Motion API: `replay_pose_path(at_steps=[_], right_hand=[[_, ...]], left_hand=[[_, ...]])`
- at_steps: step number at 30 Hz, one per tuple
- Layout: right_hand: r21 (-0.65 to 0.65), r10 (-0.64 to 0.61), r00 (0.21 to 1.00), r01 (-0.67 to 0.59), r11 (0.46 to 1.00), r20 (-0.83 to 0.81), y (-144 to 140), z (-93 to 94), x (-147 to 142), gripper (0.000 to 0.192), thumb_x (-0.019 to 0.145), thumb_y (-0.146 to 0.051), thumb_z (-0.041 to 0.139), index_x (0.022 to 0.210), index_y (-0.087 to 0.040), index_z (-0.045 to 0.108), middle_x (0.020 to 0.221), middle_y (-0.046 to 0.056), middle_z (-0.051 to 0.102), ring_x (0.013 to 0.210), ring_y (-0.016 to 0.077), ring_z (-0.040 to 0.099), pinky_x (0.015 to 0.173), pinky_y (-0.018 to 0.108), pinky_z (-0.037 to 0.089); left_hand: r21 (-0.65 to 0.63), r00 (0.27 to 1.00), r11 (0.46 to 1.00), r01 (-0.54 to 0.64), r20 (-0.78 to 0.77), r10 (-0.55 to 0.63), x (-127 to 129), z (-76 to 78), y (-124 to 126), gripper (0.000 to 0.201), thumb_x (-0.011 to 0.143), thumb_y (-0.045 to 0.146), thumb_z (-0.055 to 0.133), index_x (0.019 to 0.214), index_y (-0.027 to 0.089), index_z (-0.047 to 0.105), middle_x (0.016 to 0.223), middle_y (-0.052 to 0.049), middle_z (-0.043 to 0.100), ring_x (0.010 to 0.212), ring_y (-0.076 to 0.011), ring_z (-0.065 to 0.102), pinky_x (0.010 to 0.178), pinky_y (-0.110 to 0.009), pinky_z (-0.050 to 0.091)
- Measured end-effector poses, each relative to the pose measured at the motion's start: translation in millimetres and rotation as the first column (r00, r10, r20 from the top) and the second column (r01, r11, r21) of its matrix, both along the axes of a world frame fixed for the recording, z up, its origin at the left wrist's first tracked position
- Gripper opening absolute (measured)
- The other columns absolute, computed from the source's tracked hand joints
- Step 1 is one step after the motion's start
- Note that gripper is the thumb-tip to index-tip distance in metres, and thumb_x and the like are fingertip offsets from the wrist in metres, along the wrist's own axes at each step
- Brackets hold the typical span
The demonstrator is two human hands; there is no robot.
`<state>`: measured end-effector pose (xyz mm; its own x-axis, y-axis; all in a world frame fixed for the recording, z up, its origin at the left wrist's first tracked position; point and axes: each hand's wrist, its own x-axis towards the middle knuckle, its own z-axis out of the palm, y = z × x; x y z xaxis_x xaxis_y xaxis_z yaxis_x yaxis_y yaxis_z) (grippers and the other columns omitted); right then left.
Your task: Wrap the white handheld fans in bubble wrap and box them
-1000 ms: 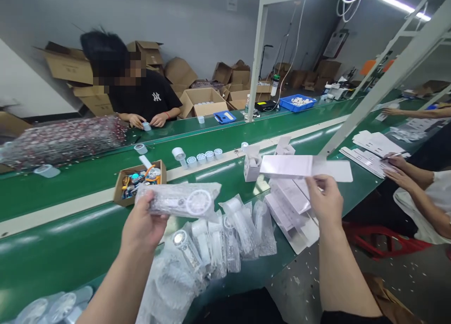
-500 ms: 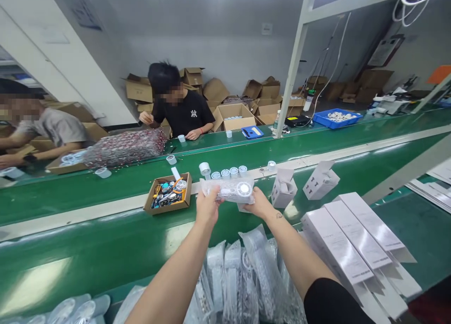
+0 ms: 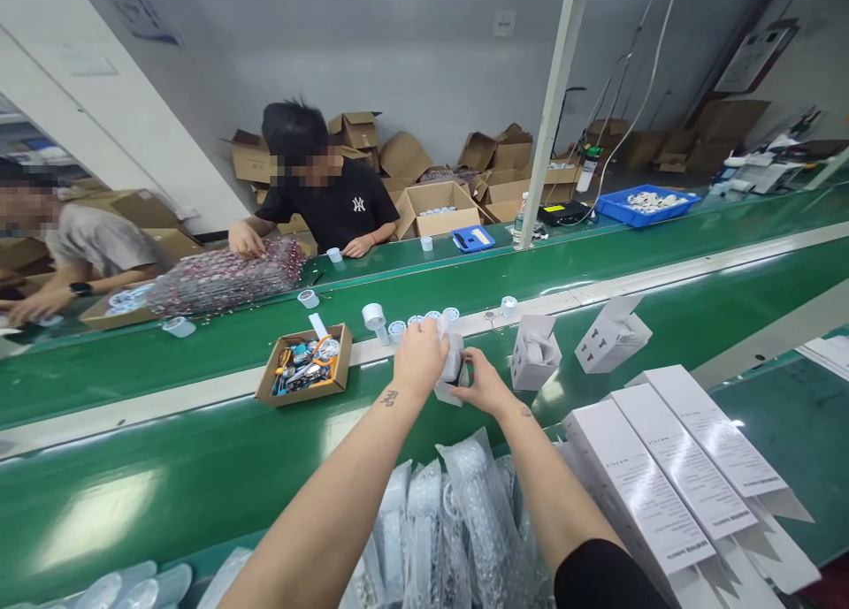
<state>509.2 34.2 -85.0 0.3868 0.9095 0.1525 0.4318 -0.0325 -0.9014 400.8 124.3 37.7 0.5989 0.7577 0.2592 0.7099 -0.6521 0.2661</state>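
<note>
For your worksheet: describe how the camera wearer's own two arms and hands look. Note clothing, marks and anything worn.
Both forearms are bare, with no gloves, watch or rings visible. The left hand has a small dark tattoo at the wrist. The right hand has a smaller dark mark on the forearm near the wrist. A black short sleeve covers the right upper arm.

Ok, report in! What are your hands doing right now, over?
Left hand and right hand both gripping the bagged white item above the green belt. Open white box just right, apart. Nothing in the way.
</note>
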Motion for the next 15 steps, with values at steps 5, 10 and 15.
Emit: replay_pose_path(at_steps=[5,10,15], right_hand=[[0.009,-0.025,0.996,0.026,1.000,-0.082,3,1.5,0,0.062,0.065,-0.021,0.070,0.122,-0.022,0.044,0.127,0.011,0.052,0.115,0.0245,0.054,0.083,0.034,0.052],[-0.021,-0.016,0.989,0.013,1.000,-0.148,-3,4.7,11,0.067,0.064,-0.019,0.070,0.124,-0.025,0.040,0.125,0.009,0.055,0.114,0.0241,0.056,0.081,0.034,0.052],[-0.022,0.090,0.985,-0.094,0.995,-0.150,2,13.2,8,0.069,0.063,-0.011,0.070,0.127,-0.021,0.045,0.117,0.008,0.064,0.108,0.0245,0.060,0.095,0.038,0.046]], left_hand=[[0.012,0.989,0.989,0.146,-0.032,-0.145,-4,-15.6,-13,0.016,0.089,0.026,0.053,0.101,0.017,0.058,0.107,-0.016,0.060,0.104,-0.0298,0.056,0.086,-0.039,0.046],[-0.107,0.936,0.938,0.330,-0.094,-0.340,-6,-36.0,-12,0.015,0.087,0.029,0.059,0.098,0.019,0.061,0.101,-0.013,0.062,0.096,-0.0283,0.060,0.086,-0.040,0.045],[-0.155,0.913,0.920,0.360,-0.142,-0.381,-2,-38.7,-3,0.021,0.081,0.035,0.065,0.087,0.015,0.065,0.087,-0.007,0.065,0.104,-0.0292,0.057,0.098,-0.048,0.037]])
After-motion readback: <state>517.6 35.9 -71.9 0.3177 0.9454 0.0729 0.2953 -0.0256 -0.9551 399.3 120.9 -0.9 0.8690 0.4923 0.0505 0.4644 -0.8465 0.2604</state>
